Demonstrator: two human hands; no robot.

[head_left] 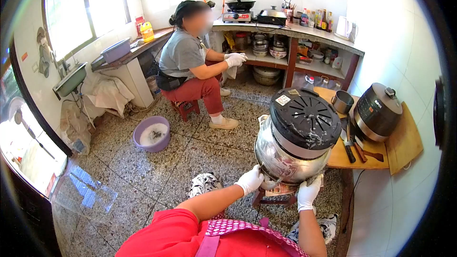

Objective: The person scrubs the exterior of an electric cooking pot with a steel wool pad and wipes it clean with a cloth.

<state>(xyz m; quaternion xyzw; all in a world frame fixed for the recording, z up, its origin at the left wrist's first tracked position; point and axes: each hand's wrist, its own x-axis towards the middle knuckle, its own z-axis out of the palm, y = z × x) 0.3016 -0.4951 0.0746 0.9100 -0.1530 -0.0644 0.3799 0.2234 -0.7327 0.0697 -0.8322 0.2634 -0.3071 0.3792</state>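
In front of me an upturned electric cooker [291, 154] rests on a low wooden stool [258, 199]. Its silver metal body is shiny and looks wet, and its black vented base [304, 116] faces up, with a white label and whitish streaks on it. My left hand [250, 181], in a white glove, grips the lower edge of the body on the left. On the right, my gloved right hand [309, 194] has hold of the same lower edge. The fingers of both hands are partly hidden beneath the rim.
A wooden table [333, 161] on the right bears knives [350, 150], a metal pot [342, 101] and a dark pressure cooker [378, 112]. A co-worker [190, 62] in white gloves sits on a red stool [185, 109]. A purple basin [164, 145] of sudsy water stands on the floor.
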